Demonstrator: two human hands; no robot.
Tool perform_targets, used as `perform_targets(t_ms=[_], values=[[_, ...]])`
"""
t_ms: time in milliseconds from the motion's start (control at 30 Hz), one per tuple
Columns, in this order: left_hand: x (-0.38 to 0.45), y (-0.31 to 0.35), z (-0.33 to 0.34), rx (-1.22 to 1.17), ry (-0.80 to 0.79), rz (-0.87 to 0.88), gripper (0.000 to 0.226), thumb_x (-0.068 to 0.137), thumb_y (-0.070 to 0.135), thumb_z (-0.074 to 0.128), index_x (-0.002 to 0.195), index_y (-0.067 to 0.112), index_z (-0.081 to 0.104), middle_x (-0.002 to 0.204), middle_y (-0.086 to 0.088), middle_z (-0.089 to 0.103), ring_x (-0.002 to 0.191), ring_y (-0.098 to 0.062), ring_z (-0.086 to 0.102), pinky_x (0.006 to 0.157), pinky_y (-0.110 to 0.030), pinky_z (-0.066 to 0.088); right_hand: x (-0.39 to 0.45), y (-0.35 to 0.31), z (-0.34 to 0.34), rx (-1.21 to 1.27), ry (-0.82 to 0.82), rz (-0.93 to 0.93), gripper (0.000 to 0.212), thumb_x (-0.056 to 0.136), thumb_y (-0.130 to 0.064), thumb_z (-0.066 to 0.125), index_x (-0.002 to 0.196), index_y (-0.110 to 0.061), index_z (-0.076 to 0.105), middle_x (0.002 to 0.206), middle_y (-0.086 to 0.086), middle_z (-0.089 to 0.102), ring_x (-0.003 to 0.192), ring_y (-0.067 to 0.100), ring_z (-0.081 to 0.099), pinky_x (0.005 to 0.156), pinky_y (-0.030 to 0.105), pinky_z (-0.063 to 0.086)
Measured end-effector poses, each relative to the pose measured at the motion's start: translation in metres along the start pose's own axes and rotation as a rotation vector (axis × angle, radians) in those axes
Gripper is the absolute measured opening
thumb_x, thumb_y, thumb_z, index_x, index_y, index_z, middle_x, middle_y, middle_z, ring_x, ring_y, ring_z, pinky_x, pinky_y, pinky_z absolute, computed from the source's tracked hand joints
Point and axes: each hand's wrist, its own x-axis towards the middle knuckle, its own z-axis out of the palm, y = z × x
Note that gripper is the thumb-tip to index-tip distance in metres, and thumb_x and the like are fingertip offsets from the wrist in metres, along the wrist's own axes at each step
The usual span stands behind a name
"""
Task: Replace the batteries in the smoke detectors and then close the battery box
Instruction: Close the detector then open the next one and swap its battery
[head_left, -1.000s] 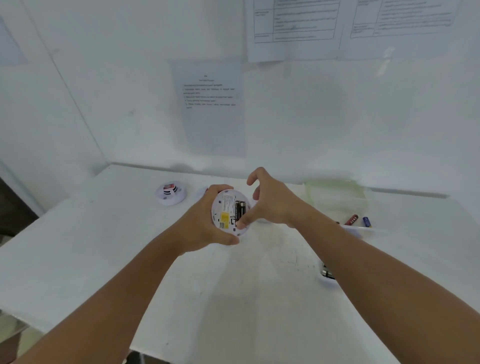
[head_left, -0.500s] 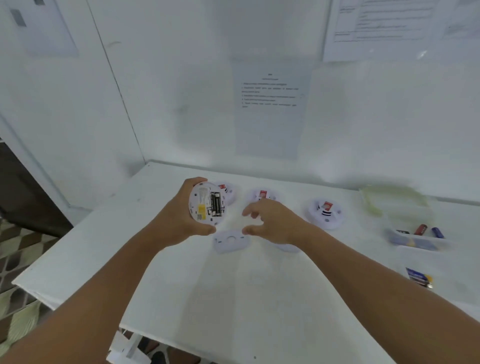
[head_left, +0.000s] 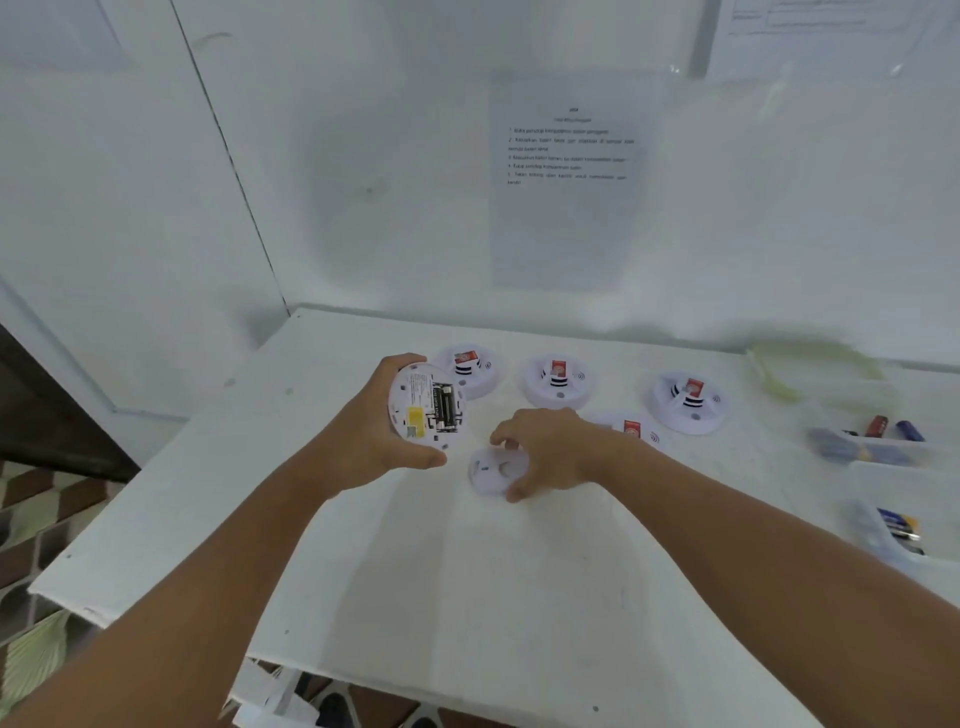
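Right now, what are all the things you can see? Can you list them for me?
smoke detector: 1, white, back open, batteries showing, in left hand
round cover: 1, white, on table under right hand
other smoke detectors: 4, white with red labels, on table behind the hands
loose batteries: several, red and blue, right side
table: 1, white
paper sheets: on wall
left hand: holds detector
right hand: fingers curl round cover

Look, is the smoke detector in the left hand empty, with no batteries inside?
No, the detector that the left hand holds has dark batteries sitting in its open back.
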Motion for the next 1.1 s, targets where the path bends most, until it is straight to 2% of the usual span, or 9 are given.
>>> perform_targets(t_ms=[100, 200, 300, 367, 467, 667, 800, 900, 1100], values=[[0.002, -0.002, 0.0, -0.021, -0.005, -0.015, 0.097, 0.066, -0.003, 0.094, 0.134, 0.041, 0.041, 0.123, 0.012, 0.06, 0.107, -0.006, 0.066, 0.085, -0.037, 0.063, -0.006, 0.006, -0.003, 0.03, 0.064, 0.029, 0.07, 0.074, -0.055, 0.08, 0.135, -0.032, 0.054, 0.126, -0.009, 0.056, 0.11, 0.016, 0.055, 0.101, 0.039, 0.041], [0.005, 0.0, 0.002, -0.026, -0.001, -0.035, 0.103, 0.063, 0.002, 0.096, 0.139, 0.04, 0.039, 0.126, 0.011, 0.059, 0.11, -0.008, 0.066, 0.087, -0.038, 0.062, -0.013, 0.02, -0.012, 0.223, 0.21, 0.026, 0.066, 0.071, -0.052, 0.08, 0.129, -0.035, 0.052, 0.123, -0.014, 0.054, 0.111, 0.012, 0.053, 0.103, 0.043, 0.044], [0.007, 0.009, 0.012, -0.059, -0.01, -0.039, 0.101, 0.064, -0.003, 0.095, 0.14, 0.032, 0.038, 0.128, 0.006, 0.058, 0.112, -0.011, 0.066, 0.083, -0.034, 0.062, -0.019, 0.023, -0.026, 0.471, 0.397, -0.079, 0.066, 0.069, -0.046, 0.086, 0.126, -0.036, 0.054, 0.12, -0.016, 0.055, 0.109, 0.007, 0.055, 0.099, 0.042, 0.049], [0.008, 0.017, 0.022, -0.089, -0.045, -0.021, 0.095, 0.065, -0.011, 0.091, 0.137, 0.026, 0.041, 0.131, 0.003, 0.057, 0.112, -0.01, 0.066, 0.078, -0.029, 0.061, -0.024, 0.015, -0.037, 0.511, 0.457, -0.179, 0.068, 0.069, -0.042, 0.091, 0.127, -0.033, 0.058, 0.12, -0.016, 0.057, 0.109, 0.004, 0.057, 0.097, 0.035, 0.05], [0.012, 0.029, 0.038, -0.123, -0.097, 0.022, 0.097, 0.065, -0.018, 0.087, 0.14, 0.023, 0.042, 0.138, 0.004, 0.054, 0.118, -0.006, 0.063, 0.082, -0.027, 0.059, -0.028, 0.004, -0.05, 0.474, 0.471, -0.29, 0.066, 0.071, -0.041, 0.091, 0.131, -0.034, 0.062, 0.118, -0.022, 0.057, 0.109, 0.0, 0.056, 0.098, 0.024, 0.044], [0.013, 0.045, 0.051, -0.098, -0.077, 0.033, 0.102, 0.063, -0.007, 0.094, 0.144, 0.03, 0.043, 0.134, 0.004, 0.059, 0.123, -0.017, 0.062, 0.094, -0.043, 0.06, -0.032, 0.014, -0.057, 0.411, 0.458, -0.339, 0.065, 0.072, -0.043, 0.09, 0.132, -0.04, 0.064, 0.117, -0.017, 0.057, 0.108, 0.002, 0.053, 0.092, 0.016, 0.041], [0.01, 0.056, 0.062, -0.106, -0.049, 0.029, 0.103, 0.063, -0.01, 0.092, 0.145, 0.028, 0.043, 0.134, 0.003, 0.059, 0.12, -0.014, 0.063, 0.089, -0.036, 0.061, -0.038, 0.022, -0.058, 0.415, 0.459, -0.356, 0.064, 0.071, -0.041, 0.091, 0.13, -0.038, 0.067, 0.114, -0.022, 0.054, 0.107, 0.0, 0.052, 0.089, 0.007, 0.036], [0.008, 0.064, 0.071, -0.116, -0.024, 0.025, 0.101, 0.063, -0.013, 0.091, 0.143, 0.028, 0.045, 0.131, 0.002, 0.06, 0.116, -0.014, 0.064, 0.087, -0.036, 0.062, -0.044, 0.026, -0.06, 0.424, 0.455, -0.371, 0.063, 0.071, -0.041, 0.091, 0.129, -0.038, 0.067, 0.114, -0.021, 0.054, 0.108, 0.003, 0.053, 0.091, 0.01, 0.038], [0.005, 0.076, 0.084, -0.12, -0.007, 0.006, 0.1, 0.062, -0.011, 0.092, 0.141, 0.031, 0.047, 0.132, 0.003, 0.061, 0.118, -0.016, 0.064, 0.091, -0.04, 0.062, -0.053, 0.035, -0.063, 0.45, 0.437, -0.391, 0.062, 0.068, -0.042, 0.091, 0.126, -0.041, 0.068, 0.114, -0.015, 0.058, 0.108, 0.008, 0.055, 0.095, 0.031, 0.049]])
